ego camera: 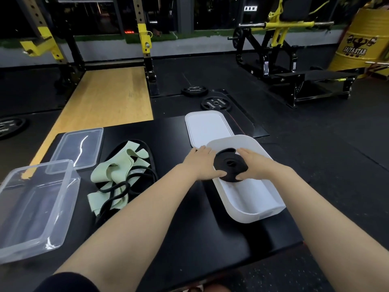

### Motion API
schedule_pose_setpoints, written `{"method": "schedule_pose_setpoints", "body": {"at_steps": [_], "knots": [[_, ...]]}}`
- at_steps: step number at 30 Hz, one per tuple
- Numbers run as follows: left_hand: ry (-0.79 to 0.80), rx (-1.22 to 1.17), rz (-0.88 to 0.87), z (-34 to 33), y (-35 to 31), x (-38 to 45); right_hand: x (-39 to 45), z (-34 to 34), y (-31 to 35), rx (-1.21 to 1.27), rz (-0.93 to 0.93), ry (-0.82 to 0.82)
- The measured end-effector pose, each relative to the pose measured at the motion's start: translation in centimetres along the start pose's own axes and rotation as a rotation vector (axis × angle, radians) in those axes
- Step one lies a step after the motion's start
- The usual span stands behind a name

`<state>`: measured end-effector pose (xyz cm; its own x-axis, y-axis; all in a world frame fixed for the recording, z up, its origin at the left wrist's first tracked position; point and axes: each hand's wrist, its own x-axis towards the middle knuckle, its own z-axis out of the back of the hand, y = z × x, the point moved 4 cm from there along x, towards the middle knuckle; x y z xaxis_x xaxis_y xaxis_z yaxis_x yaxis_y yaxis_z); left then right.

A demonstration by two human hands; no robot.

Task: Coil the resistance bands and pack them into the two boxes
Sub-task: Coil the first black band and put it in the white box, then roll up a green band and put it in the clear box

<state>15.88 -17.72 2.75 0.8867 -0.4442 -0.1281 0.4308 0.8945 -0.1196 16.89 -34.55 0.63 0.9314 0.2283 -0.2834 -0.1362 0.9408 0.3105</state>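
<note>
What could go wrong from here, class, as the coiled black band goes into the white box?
1. The coiled black band, held between the left hand and right hand, may spring open once released.
2. The white box lies near the mat's edge and could be nudged off.

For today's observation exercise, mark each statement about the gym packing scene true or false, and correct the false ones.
1. Both hands hold a black coil over the white box. True; left hand, right hand.
2. The clear box is full of bands. False: no bands show in it.
3. The white lid lies beyond the white box. True.
4. The green band is coiled. False: it lies loose on the table, tangled with black bands.
5. The clear lid is on its box. False: it lies on the table behind it.
</note>
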Motion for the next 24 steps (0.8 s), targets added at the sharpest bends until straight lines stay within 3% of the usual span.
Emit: {"method": "schedule_pose_setpoints", "body": {"at_steps": [10, 24], "knots": [[-0.074, 0.008, 0.093, 1.7, 5.8, -8.5, -3.9, 1.2, 5.7, -0.001, 0.114, -0.324], [-0.07, -0.171, 0.393, 0.6, 15.7, -21.0, -7.4, -1.7, 16.7, -0.067, 0.343, -0.27]]}}
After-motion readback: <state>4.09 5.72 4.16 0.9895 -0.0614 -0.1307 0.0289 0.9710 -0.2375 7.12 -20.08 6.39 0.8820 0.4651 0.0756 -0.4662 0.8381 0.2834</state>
